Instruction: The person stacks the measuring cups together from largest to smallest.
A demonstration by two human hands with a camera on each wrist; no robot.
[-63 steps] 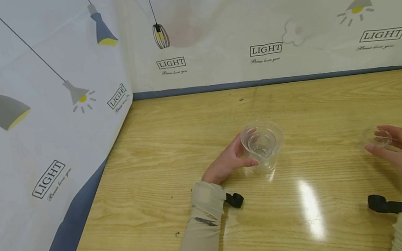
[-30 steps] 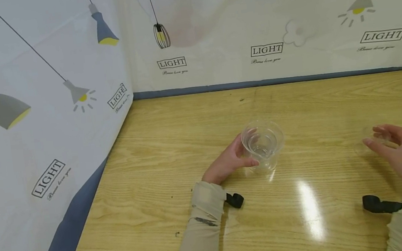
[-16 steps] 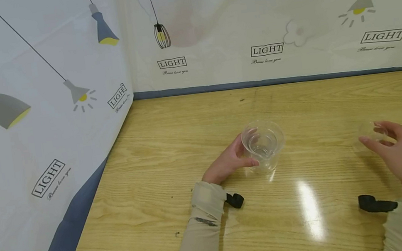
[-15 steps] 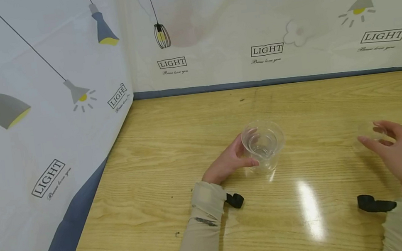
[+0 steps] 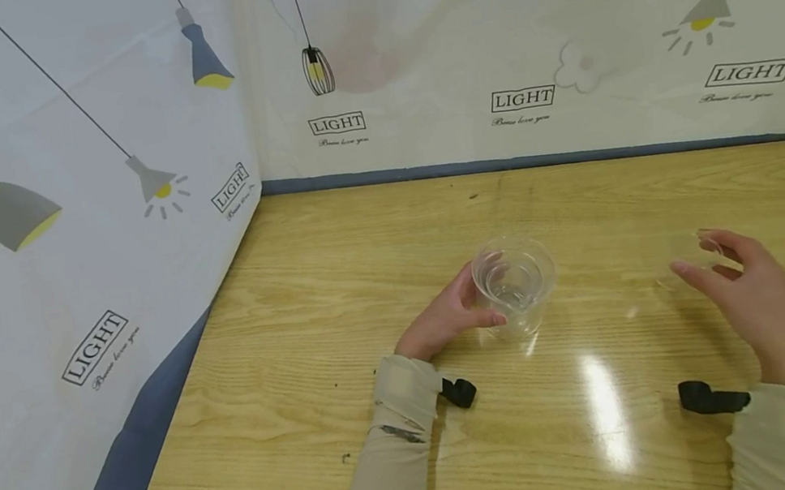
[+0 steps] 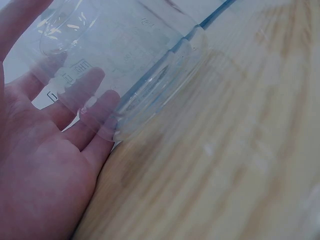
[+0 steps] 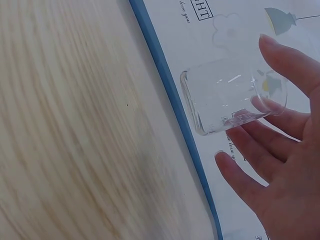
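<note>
My left hand (image 5: pixel 448 310) grips the side of a clear plastic cup (image 5: pixel 530 285) that stands upright on the table, thumb on the near side and fingers behind. In the left wrist view, the fingertips (image 6: pixel 92 77) show through the wall of this cup, close to its base. Off to the right, my right hand (image 5: pixel 758 286) holds a smaller clear cup (image 5: pixel 684 254) between thumb and fingers. The right wrist view shows this small cup (image 7: pixel 220 95) raised off the table, gripped near its rim, its base facing away from the palm.
The wooden table (image 5: pixel 295 290) meets a white wall covering (image 5: pixel 413 54) with printed lamps at the back and left. A blue strip (image 5: pixel 536 159) runs along the back edge. Black straps (image 5: pixel 713 398) stick out from both sleeves. A bright reflection lies between the hands.
My right hand has moved left with the small cup, towards the larger cup, and the small cup has tilted. The left hand and its cup have stayed in place.
</note>
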